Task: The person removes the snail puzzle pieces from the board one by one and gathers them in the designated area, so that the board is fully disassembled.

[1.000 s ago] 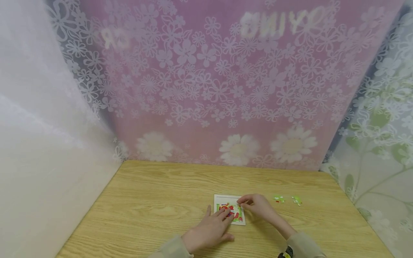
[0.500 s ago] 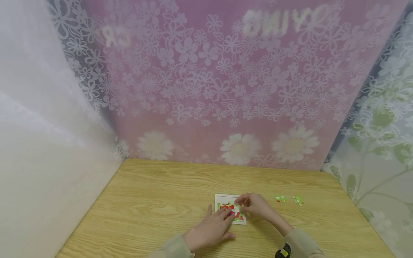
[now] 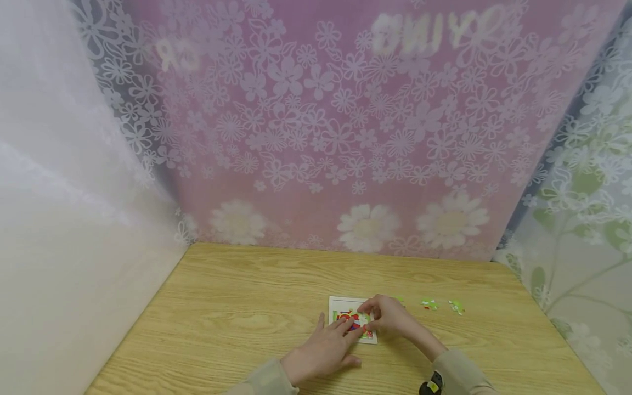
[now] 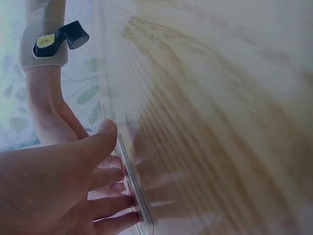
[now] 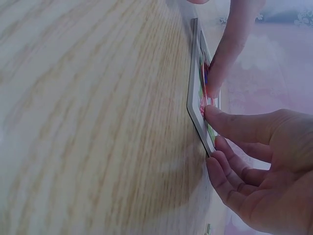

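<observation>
A small jigsaw puzzle in a white frame [image 3: 345,300] lies on the table, its picture red, green and blue. My left hand [image 3: 321,348] rests on it, fingers spread and nearly straight, covering the lower middle. At its right side my right hand [image 3: 391,318] has thumb and index finger bent around a green-and-white puzzle piece [image 3: 365,316]; the fingers partly hide it. The right wrist view shows the right thumb [image 5: 220,115] touching the picture and other fingertips at the frame's edge. From the left wrist view, the puzzle's frame [image 4: 135,181] is edge-on under the left fingertips.
To the right of the puzzle lie loose puzzle pieces [image 3: 429,304], with another piece [image 3: 456,306] farther right. A bit of green [image 3: 401,300] shows behind the right hand. Flowered curtains [image 3: 291,164] stand behind the wooden table [image 3: 247,285] and at its sides.
My right hand has shifted slightly left over the puzzle, and its thumb has come down lower on the picture, away from the index fingertip. The left hand keeps its place.
</observation>
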A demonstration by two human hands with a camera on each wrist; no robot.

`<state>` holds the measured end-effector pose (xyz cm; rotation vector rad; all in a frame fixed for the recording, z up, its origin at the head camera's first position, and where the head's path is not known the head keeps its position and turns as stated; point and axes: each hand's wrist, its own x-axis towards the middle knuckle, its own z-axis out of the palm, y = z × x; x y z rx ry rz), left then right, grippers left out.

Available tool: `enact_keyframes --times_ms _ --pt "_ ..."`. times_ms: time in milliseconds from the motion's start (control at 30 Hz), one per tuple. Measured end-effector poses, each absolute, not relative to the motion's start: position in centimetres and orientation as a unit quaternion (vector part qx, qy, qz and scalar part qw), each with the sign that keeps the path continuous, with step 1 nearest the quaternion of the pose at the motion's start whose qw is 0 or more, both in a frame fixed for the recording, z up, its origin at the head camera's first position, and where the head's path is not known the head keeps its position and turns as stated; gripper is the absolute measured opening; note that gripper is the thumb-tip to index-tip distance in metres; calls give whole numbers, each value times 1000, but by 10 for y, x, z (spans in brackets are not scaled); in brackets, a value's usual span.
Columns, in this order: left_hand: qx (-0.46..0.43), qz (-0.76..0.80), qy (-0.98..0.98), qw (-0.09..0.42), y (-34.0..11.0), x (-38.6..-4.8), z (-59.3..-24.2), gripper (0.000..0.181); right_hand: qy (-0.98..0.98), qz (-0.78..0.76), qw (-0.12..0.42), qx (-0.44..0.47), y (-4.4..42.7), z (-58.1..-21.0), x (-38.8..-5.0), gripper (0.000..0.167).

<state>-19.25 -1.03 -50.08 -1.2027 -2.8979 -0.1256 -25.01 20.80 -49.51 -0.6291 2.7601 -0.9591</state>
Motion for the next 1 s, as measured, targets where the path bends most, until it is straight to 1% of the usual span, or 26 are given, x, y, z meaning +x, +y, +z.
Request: enact_keyframes --times_ms 433,567,767,1000 --pt "-377 -26 -926 -4 -8 -190 -497 67 921 -320 69 -213 207 -496 -251 34" --pt "-380 -23 -925 -7 -7 -191 -498 65 921 -321 58 -211 207 -500 -254 30" --pt "-381 -19 -924 -9 -7 -192 -499 64 933 -313 47 -174 203 -504 -256 20" --pt "-374 -14 -927 -17 -6 -190 -494 65 941 -301 43 -146 197 -501 -254 19"
